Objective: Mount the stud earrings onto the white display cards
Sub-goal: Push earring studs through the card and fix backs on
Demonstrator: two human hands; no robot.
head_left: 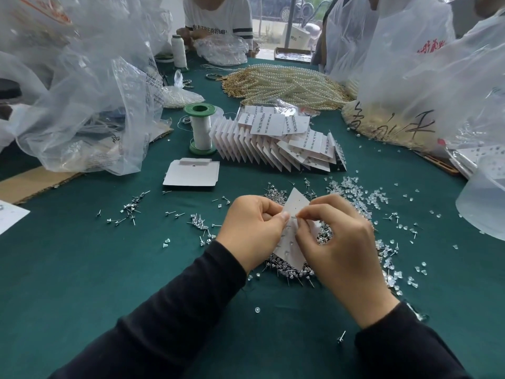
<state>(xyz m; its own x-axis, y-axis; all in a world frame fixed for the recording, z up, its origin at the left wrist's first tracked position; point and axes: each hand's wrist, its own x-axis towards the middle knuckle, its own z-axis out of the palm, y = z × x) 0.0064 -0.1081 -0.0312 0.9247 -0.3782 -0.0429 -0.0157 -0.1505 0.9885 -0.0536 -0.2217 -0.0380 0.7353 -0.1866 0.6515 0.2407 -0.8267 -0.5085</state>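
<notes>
- Hands: left hand (pixel 251 228) curls thumb and fingers round the white display card (pixel 296 202), steadying it; right hand (pixel 336 236) pinches a stud (pixel 294 218) at the card's face, probably seating its post.
- Loose stud earrings (pixel 284 266) lie heaped directly beneath the card, within reach.
- Blank cards (pixel 191 175) wait beyond-left of the card; filled cards (pixel 276 144) fan beyond it.

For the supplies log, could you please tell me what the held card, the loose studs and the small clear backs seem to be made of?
Card: probably matte white paperboard, thin with punched holes. Studs: silvery metal, glinting thin posts. Backs: clear glossy plastic or silicone; I cannot tell which.
</notes>
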